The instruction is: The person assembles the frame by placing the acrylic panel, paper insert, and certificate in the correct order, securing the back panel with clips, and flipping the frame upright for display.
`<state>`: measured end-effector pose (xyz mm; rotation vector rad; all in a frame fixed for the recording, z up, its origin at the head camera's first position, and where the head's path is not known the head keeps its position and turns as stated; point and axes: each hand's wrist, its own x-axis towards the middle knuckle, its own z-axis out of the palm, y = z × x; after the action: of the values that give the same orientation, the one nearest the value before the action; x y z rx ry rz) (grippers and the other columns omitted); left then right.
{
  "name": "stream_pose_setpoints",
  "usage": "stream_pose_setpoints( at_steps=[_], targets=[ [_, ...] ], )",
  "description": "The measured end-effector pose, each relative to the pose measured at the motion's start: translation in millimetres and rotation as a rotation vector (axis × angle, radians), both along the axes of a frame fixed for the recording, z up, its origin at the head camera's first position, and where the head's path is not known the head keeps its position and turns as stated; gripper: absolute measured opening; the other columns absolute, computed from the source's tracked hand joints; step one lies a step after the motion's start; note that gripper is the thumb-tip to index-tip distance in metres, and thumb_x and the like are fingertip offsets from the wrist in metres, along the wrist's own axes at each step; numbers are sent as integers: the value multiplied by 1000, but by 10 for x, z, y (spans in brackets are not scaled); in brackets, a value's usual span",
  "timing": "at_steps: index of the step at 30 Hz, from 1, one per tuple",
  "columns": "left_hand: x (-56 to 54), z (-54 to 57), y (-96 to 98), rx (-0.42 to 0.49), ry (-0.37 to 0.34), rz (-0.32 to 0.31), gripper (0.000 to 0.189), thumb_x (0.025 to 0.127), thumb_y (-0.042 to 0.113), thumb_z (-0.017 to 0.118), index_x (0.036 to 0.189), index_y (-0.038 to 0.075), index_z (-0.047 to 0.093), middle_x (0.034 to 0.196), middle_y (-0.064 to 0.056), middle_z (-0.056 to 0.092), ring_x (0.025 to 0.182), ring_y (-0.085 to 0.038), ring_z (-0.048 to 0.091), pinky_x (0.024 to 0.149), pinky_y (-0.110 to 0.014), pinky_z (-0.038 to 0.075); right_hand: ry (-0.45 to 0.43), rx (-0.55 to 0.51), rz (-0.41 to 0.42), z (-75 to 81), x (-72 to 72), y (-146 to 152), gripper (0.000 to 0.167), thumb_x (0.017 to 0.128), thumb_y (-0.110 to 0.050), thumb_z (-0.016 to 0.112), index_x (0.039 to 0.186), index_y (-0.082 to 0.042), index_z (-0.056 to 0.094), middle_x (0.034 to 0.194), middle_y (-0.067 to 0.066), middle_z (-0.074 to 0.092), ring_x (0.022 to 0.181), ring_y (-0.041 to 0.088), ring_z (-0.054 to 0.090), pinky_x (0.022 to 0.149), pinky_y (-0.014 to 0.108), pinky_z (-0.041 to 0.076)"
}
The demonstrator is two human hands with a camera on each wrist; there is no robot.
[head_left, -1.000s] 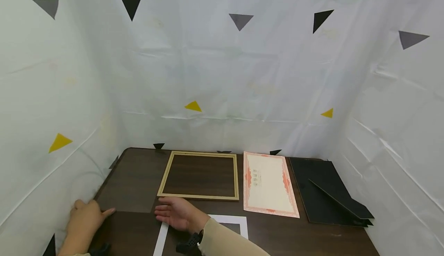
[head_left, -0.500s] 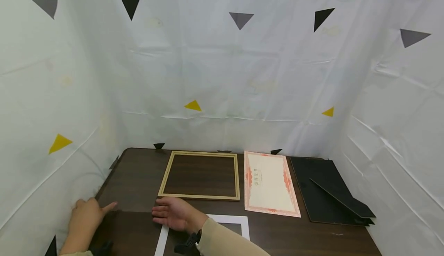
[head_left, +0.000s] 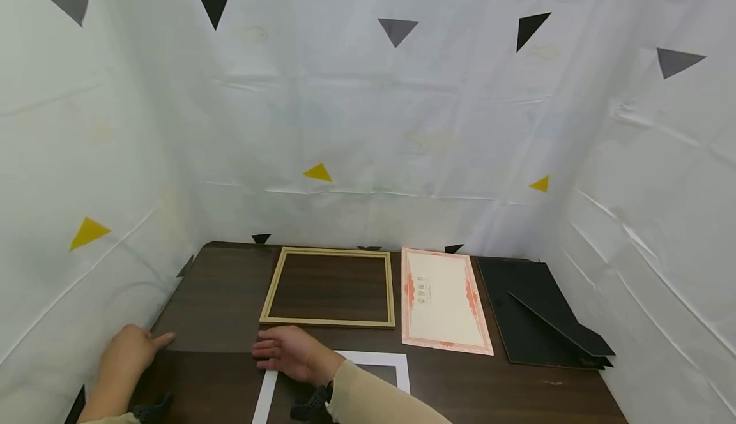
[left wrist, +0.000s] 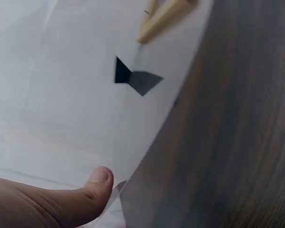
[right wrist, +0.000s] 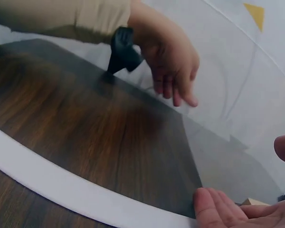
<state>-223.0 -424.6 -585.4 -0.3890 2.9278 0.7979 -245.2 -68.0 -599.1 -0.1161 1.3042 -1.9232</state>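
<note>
Near: white mat [head_left: 264, 395] beneath my right hand [head_left: 293, 352], its fingers [right wrist: 210, 211] straight | clear sheet [head_left: 215, 322] flat between both hands, left of and beyond those fingers, long axis seemingly pointing away | left hand [head_left: 128, 350] about equally near; grip I cannot tell | left thumb [head_left: 163, 340] farther outward than a second ago.

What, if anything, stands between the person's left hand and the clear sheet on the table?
Nothing visible does. In the head view, the left hand is at the near left corner of the clear sheet; in the left wrist view, the thumb shows beside the edge.
</note>
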Motion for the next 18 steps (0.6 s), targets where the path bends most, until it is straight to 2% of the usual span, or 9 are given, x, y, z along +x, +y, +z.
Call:
stream_pose_setpoints(
  at_steps=[2,3,4,5,7,10,14,18],
  targets=[
    [29,48,13,93,16,27,56,102,41,75,73,-4,63,59,1,57,56,-18,52,55,-36,44,6,0,0,-3,9,6,60,113,-23,57,157,14,43,157,35,52,152,48,49,126,59,39],
    [48,63,17,139,28,33,55,103,38,75,89,-15,67,62,0,63,58,-19,57,57,-36,46,6,-1,2,-2,18,5,59,113,-23,56,157,14,42,158,35,51,152,48,48,127,58,38],
    [56,76,18,174,35,33,60,104,36,74,108,-23,65,67,-2,68,61,-20,61,59,-35,48,5,-4,6,-3,26,2,60,113,-23,55,158,14,41,159,35,50,153,48,47,128,58,37],
    [63,75,15,212,38,29,69,106,35,73,127,-28,57,73,-5,73,64,-21,66,61,-35,50,1,-10,8,-7,35,-1,60,113,-23,55,158,14,41,160,36,49,154,48,45,129,58,36],
    [86,87,32,272,55,22,81,109,30,69,147,-33,34,76,-5,77,66,-19,72,62,-31,53,-7,-20,11,-5,50,-5,60,114,-23,54,159,14,39,162,36,47,156,49,43,130,58,33],
    [147,107,67,322,120,14,71,111,21,64,151,-28,31,84,-9,79,67,-17,75,63,-27,57,-20,-33,3,0,70,-3,54,113,-20,55,154,13,44,162,35,47,156,48,43,131,56,33],
    [249,140,91,421,213,22,60,111,7,61,150,-25,29,88,-16,78,66,-13,76,64,-27,62,-20,-38,21,-14,76,41,38,113,-20,57,142,4,56,158,32,52,151,43,51,129,54,37],
    [332,193,109,488,278,46,55,110,2,60,150,-20,29,86,-11,77,66,-10,74,65,-29,63,-11,-40,73,-32,49,107,38,114,-24,58,143,1,59,156,29,55,146,39,57,128,53,38]
  ],
)
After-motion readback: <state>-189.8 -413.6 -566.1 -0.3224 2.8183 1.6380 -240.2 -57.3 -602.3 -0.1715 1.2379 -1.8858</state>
